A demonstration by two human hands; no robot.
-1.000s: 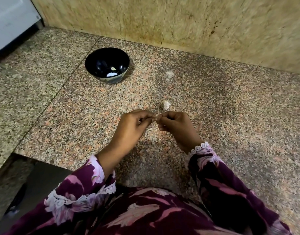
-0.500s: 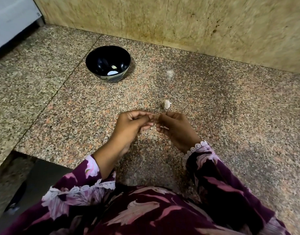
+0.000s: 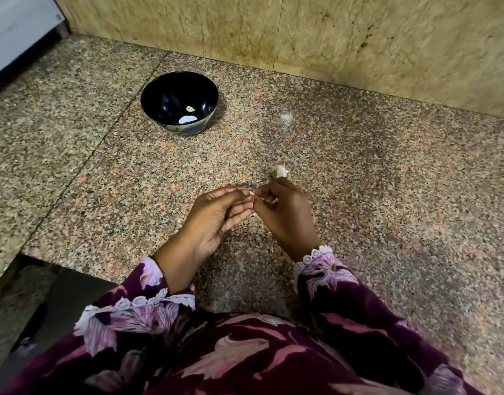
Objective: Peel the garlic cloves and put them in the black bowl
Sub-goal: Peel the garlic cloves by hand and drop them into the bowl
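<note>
Both the left hand (image 3: 216, 212) and right hand (image 3: 285, 215) pinch a garlic clove (image 3: 255, 193) between fingers, apparently mid-peel; next, seemingly, dropping it into the black bowl (image 3: 179, 102) near the bench's back edge.

Illumination was moderate and warm, with no hard light source visible. Shadows on the granite tabletop (image 3: 387, 195) were soft and diffuse; a faint one lay beneath the black bowl (image 3: 179, 101) on its right side. The glossy bowl interior carried a bright white reflection. The wall (image 3: 359, 38) at upper right showed motion smear. Wide-angle distortion bent the tabletop edges and wall joints toward the frame borders. The patterned sleeves (image 3: 136, 315) near the bottom edge were slightly soft.
</note>
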